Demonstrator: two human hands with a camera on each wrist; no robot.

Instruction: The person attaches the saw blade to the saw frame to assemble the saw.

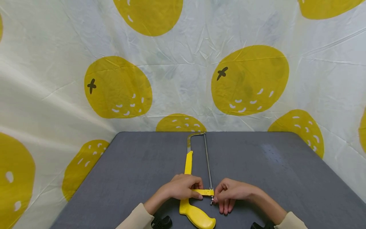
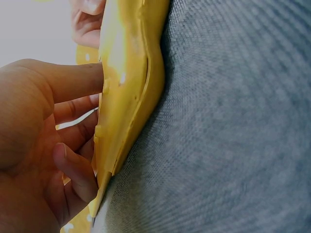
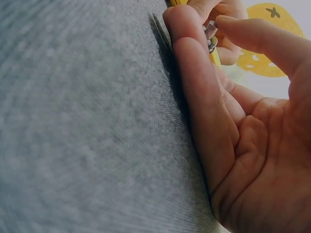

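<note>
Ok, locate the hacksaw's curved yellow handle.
The curved yellow handle lies on the dark grey table at the head view's bottom edge, just right of centre, below the left hand.

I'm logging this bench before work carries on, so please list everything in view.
Table: one, grey, foreground
Cloth: one, white with yellow fruit prints, behind and beside the table
Saw: one, yellow and silver, middle of the table
Blade: one, grey, along the saw's right side
Nut: one, silver, at the blade's near end
Wrist devices: two, black, one by each wrist
Sleeves: two, beige, bottom edge
Left hand: one, bare, gripping the saw
Right hand: one, bare, at the nut
</note>
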